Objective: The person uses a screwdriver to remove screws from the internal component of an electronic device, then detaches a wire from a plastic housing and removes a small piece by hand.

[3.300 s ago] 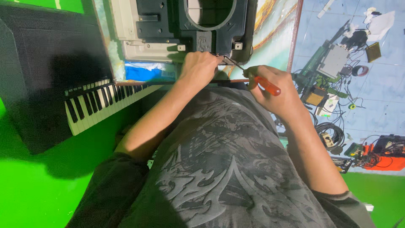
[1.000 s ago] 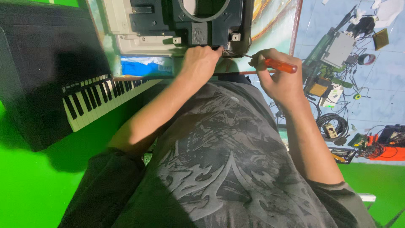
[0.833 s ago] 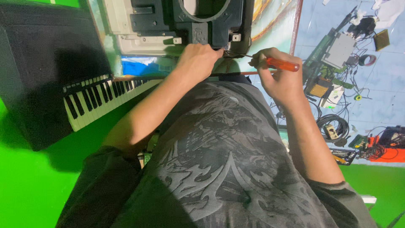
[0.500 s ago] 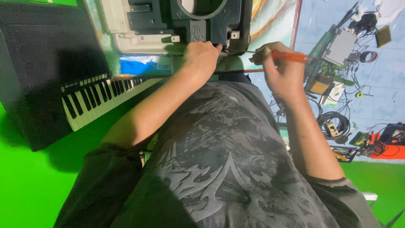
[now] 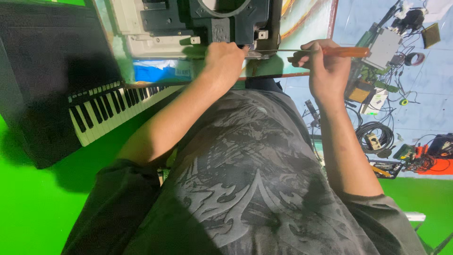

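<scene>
The right hand (image 5: pixel 325 71) is closed around the orange handle of a screwdriver (image 5: pixel 330 51), whose shaft runs level to the lower edge of the dark plastic assembly (image 5: pixel 222 21); the left hand (image 5: pixel 224 61) is curled with its fingertips on that same edge, though what they pinch cannot be determined. The assembly sits on a painted board (image 5: pixel 302 19), with a blue rectangular label (image 5: pixel 160 71) below and left of it. A keyboard (image 5: pixel 113 108) lies farther left on green flooring (image 5: pixel 28 208), while cables and circuit boards (image 5: pixel 377 94) are scattered right of the assembly on pale blue tiles (image 5: pixel 424 80).
</scene>
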